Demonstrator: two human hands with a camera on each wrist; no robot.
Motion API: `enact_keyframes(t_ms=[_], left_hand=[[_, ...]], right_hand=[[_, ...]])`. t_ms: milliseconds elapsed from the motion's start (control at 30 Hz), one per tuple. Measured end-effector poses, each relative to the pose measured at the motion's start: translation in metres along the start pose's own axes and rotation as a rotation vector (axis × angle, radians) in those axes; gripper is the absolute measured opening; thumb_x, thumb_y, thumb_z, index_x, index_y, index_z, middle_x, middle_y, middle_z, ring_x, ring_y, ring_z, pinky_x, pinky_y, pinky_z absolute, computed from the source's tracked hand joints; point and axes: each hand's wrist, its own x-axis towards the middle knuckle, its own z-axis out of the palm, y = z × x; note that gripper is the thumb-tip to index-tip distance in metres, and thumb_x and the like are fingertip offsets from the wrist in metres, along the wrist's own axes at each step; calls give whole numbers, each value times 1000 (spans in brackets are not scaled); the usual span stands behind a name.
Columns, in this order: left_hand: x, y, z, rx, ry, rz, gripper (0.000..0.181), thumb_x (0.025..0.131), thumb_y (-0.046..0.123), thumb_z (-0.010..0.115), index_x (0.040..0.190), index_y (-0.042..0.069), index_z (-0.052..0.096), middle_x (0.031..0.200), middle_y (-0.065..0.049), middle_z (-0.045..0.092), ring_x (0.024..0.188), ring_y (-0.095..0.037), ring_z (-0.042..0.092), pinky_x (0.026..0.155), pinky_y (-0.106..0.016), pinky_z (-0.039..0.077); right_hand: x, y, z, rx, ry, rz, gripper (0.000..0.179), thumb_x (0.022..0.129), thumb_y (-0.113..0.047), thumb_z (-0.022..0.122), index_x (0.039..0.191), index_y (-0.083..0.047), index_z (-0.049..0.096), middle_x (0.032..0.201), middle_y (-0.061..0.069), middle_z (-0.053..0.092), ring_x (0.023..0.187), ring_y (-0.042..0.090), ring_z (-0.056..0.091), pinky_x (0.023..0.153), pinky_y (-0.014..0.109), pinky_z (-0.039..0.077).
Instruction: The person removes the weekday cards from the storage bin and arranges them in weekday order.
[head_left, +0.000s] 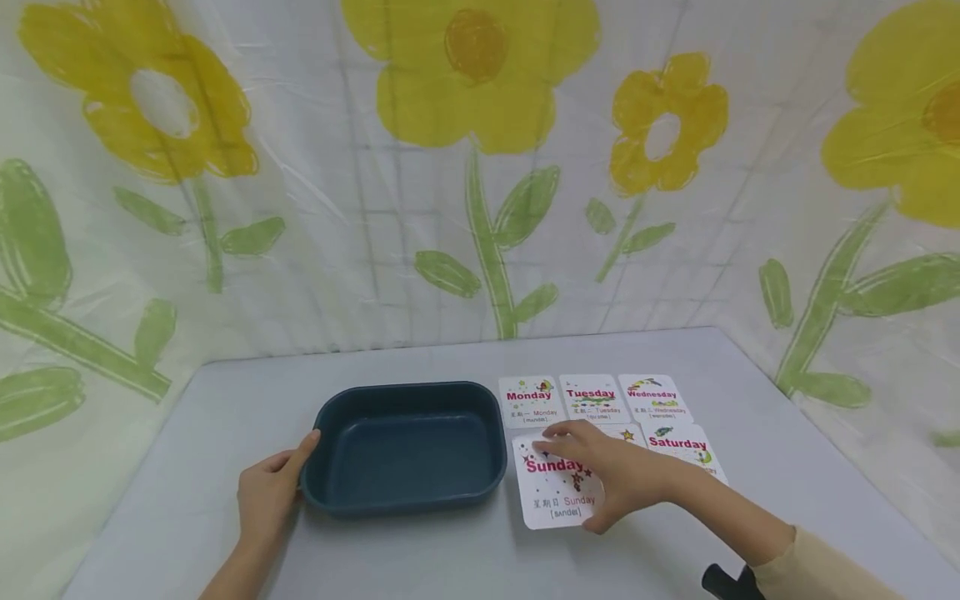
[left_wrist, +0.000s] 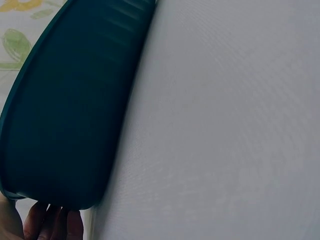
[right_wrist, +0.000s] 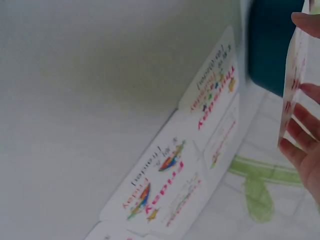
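Observation:
At the left end of a dark blue-green plastic basin, my left hand grips the rim, thumb on top and fingertips against the outer wall. My right hand holds the Sunday card by its edges, between thumb and fingers. In the right wrist view this card is seen edge-on, raised above the table. Behind it lie the Monday card, Tuesday card, Wednesday card and Saturday card. The Thursday card and Friday card show in the right wrist view.
The basin's floor is bare. A white table carries everything, with a flower-printed sheet hanging behind it. Beside the right sleeve a black object shows at the bottom edge.

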Motion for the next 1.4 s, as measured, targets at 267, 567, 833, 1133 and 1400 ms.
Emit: enact_keyframes(t_ms=[267, 567, 833, 1133, 1400], left_hand=[[0, 0, 0, 10, 4, -7, 72, 72, 64, 64, 96, -4, 70, 69, -3, 67, 60, -10, 51, 51, -21, 39], [0, 1, -1, 2, -1, -5, 70, 74, 62, 65, 96, -4, 70, 73, -4, 69, 63, -9, 51, 52, -20, 40], [0, 2, -2, -11, -11, -13, 71, 74, 62, 65, 98, -4, 69, 69, 0, 66, 60, -9, 49, 51, -22, 40], [-1, 3, -1, -25, -18, -14, 70, 74, 62, 65, 98, -4, 69, 66, 2, 64, 59, -9, 49, 50, -22, 40], [-1, 2, -2, -25, -17, -3, 70, 74, 61, 65, 97, -5, 69, 63, 2, 63, 58, -9, 50, 50, -21, 40]], right_hand=[[-23, -2, 31, 12, -49, -8, 94, 62, -42, 82, 141, -39, 31, 143, -4, 31, 120, 17, 38, 91, 32, 46], [-35, -1, 52, 4, -63, -28, 90, 64, -71, 65, 140, -36, 35, 139, -3, 37, 114, 16, 42, 88, 35, 49], [-36, 2, 58, -41, -26, -64, 89, 67, -73, 61, 141, -33, 35, 140, -2, 36, 116, 16, 42, 91, 38, 47], [-34, 8, 58, -72, -24, -52, 88, 65, -57, 75, 141, -32, 36, 142, -2, 34, 118, 17, 41, 93, 38, 45], [-33, 10, 60, -41, -46, -32, 89, 64, -53, 77, 141, -36, 34, 143, -5, 33, 118, 16, 41, 93, 40, 45]])
